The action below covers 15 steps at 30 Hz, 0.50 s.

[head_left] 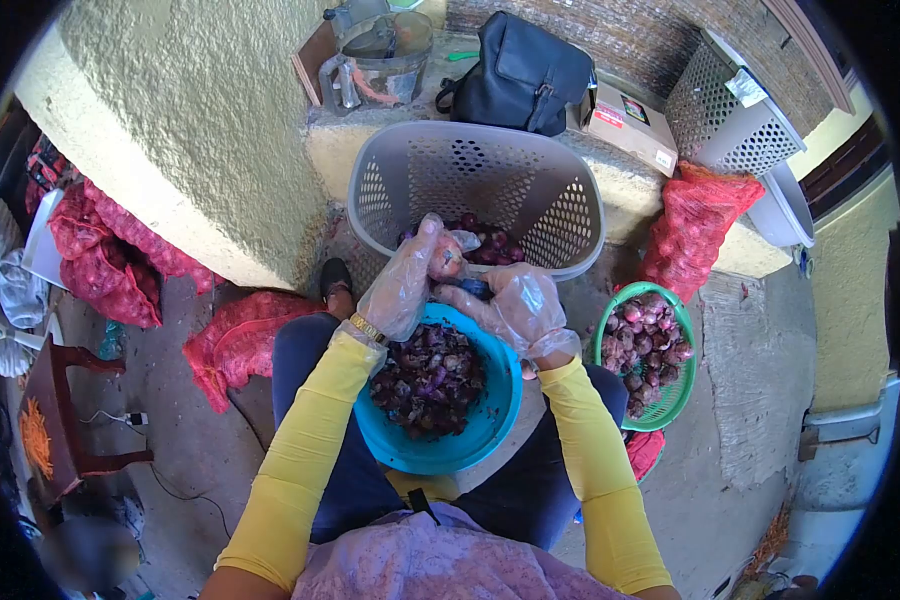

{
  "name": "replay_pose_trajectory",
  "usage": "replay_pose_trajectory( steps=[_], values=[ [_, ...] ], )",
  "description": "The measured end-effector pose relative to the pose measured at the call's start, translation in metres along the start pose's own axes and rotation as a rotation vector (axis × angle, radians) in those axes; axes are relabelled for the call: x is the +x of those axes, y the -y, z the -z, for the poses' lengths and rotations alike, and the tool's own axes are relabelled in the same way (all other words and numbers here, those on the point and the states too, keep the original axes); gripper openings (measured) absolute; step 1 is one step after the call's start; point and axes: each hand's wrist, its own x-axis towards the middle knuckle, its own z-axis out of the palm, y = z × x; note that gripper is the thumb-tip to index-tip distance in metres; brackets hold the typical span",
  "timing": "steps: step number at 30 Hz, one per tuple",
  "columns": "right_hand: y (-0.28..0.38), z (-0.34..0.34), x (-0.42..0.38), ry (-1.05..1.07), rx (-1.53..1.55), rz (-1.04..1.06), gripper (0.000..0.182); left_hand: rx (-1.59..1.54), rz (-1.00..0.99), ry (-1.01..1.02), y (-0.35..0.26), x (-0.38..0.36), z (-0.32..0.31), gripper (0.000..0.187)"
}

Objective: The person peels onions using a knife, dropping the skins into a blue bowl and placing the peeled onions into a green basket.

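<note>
One red onion [447, 263], above the far rim of the blue basin [506, 405], is pinched in our left hand [398, 287]; our right hand [526, 304] grips a dark-blue tool [478, 288]. Likely step: peeling; next stroke requires steady support.

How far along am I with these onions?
Partway, apparently. Done: peeled-looking onions in the grey basket. In hand: one onion in your left hand, a dark object in your right hand. Remaining: unpeeled-looking onions in the green basket and, likely, the red sacks.
</note>
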Motion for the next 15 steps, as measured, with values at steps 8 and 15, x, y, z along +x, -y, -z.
replay_pose_trajectory(
  steps=[8, 15],
  values=[
    [0.003, 0.004, 0.004, -0.167, 0.114, 0.025, 0.055, -0.096, 0.041, -0.010, 0.002, 0.001, 0.004, 0.063],
    [0.002, 0.007, 0.004, -0.156, 0.055, -0.017, 0.055, 0.079, 0.028, 0.095, 0.011, 0.004, 0.012, 0.074]
  ],
)
